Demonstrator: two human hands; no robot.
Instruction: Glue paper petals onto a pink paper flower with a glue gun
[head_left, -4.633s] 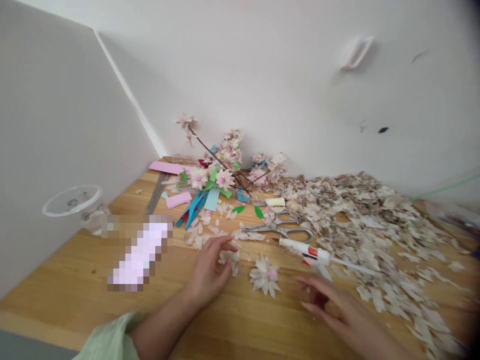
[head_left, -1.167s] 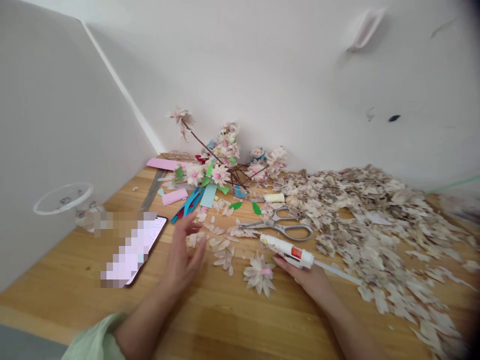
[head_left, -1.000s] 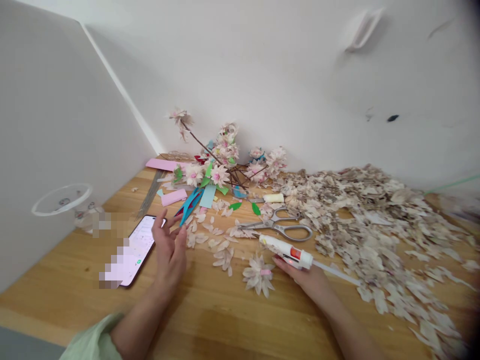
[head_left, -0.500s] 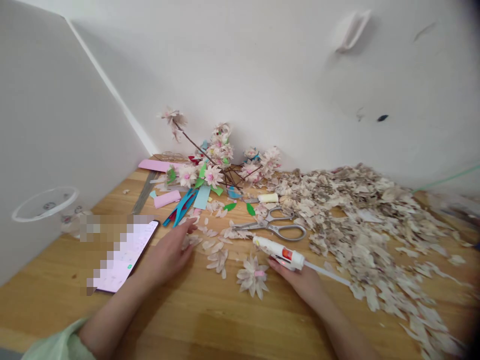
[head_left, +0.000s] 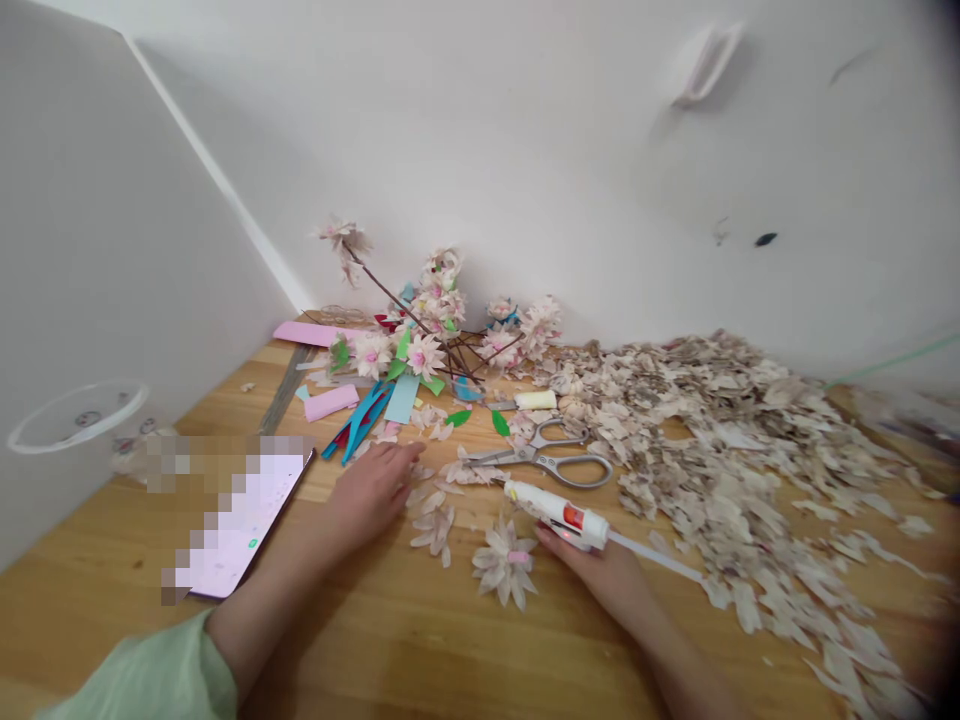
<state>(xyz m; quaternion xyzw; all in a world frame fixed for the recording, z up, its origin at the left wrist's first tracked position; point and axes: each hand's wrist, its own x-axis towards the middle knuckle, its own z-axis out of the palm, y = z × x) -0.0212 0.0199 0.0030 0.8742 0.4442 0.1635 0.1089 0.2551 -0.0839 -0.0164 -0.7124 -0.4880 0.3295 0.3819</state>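
Note:
My left hand [head_left: 375, 492] reaches over the wood with its fingers stretched out, close to loose pale petals [head_left: 433, 528]; no held object shows in it. My right hand [head_left: 592, 565] is closed round a white hot glue gun [head_left: 551, 508], whose nozzle points left. A glue stick [head_left: 660, 558] sticks out of its back end. Between my hands lies a pale petal flower [head_left: 501, 568] with a small pink piece at its centre. Metal scissors [head_left: 551, 458] rest just beyond the glue gun, their blades over some petals.
A large heap of dried petals [head_left: 697, 440] covers the right side. Finished flowers on twigs [head_left: 442, 320] stand by the wall. Blue strips [head_left: 367, 412], pink paper [head_left: 331, 402] and a yellow-handled knife [head_left: 534, 400] lie in front. A phone [head_left: 240, 535] is left of my left arm.
My left hand has moved right and slightly forward, over the loose petals. My right hand and the glue gun have barely moved, and the flower lies in the same place.

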